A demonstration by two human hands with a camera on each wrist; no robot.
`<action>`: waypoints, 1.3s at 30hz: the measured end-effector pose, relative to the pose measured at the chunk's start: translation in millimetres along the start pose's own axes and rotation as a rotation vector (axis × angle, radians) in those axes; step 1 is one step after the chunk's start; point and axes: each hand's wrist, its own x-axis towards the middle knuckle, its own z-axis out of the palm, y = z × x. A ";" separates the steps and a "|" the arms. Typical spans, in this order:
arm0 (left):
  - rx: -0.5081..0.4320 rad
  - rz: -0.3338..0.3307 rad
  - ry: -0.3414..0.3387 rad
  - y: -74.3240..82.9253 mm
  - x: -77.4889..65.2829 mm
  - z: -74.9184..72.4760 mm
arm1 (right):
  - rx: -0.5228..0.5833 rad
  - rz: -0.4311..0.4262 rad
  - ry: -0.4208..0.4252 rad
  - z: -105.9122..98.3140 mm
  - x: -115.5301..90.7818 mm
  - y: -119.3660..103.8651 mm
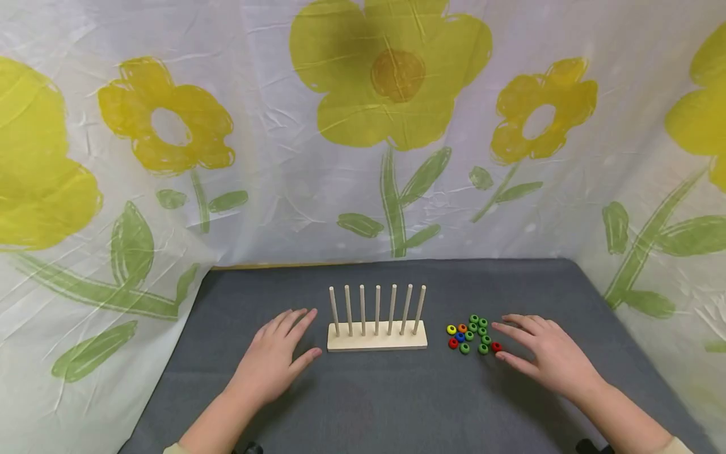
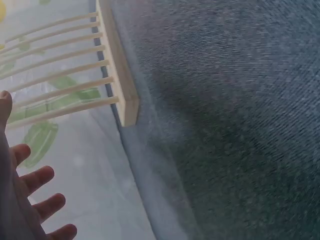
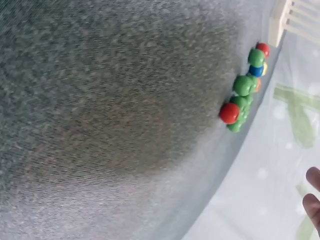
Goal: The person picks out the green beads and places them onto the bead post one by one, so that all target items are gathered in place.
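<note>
A pale wooden peg stand (image 1: 377, 342) with several upright pegs sits near the middle of the table. Its pegs hold nothing. To its right lies a loose group of beads: several green beads (image 1: 483, 349), a yellow bead (image 1: 451, 330), an orange bead (image 1: 462, 328), a blue bead (image 1: 460, 337) and two red ones, one a red bead (image 1: 496, 347) at the group's right edge. My left hand (image 1: 271, 359) hovers left of the stand, fingers spread and holding nothing. Just right of the beads is my right hand (image 1: 547, 353), its fingers extended and nothing in its grasp.
A dark grey cloth (image 1: 363, 403) covers the table. White curtains (image 1: 283, 208) printed with yellow flowers hang behind and on both sides. Dark objects (image 1: 592, 446) show partly at the bottom edge, near the forearms.
</note>
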 end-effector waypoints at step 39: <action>-0.500 -0.172 -0.359 -19.3 56.7 56.8 | 0.184 -0.066 -0.302 41.2 14.7 28.1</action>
